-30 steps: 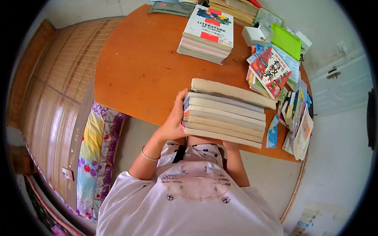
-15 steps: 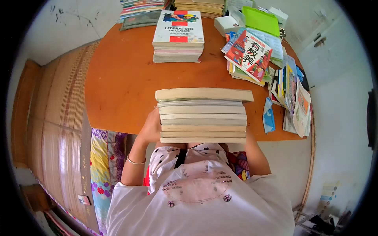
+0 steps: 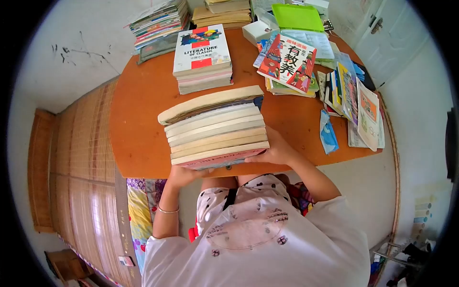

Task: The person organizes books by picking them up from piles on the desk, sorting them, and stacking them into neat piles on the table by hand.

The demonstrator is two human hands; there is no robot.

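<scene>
Between my two hands is a stack of books (image 3: pixel 217 125), tilted, its page edges facing up toward me. My left hand (image 3: pixel 184 175) grips the stack at its lower left corner, fingers partly hidden beneath. At the lower right side, my right hand (image 3: pixel 275 149) holds it, thumb near the reddish cover of the nearest book. The topmost book juts out to the left and sits askew, a dark gap under it. Beyond, on the table (image 3: pixel 138 129), stands another book stack (image 3: pixel 203 60) with a white and red "Literature of Classic" cover on top.
Magazines (image 3: pixel 160 24) are piled at the back left, beside brownish papers (image 3: pixel 222 18). To the right lie a red and white book (image 3: pixel 289 62), a green lid (image 3: pixel 299 17), leaning books (image 3: pixel 346 91) and a blue wrapper (image 3: pixel 327 133). A white box (image 3: pixel 260 32) stands behind.
The held stack has moved left and tilted, showing a reddish cover on its near side. My right hand has come into view at its side. The camera view has shifted slightly.
</scene>
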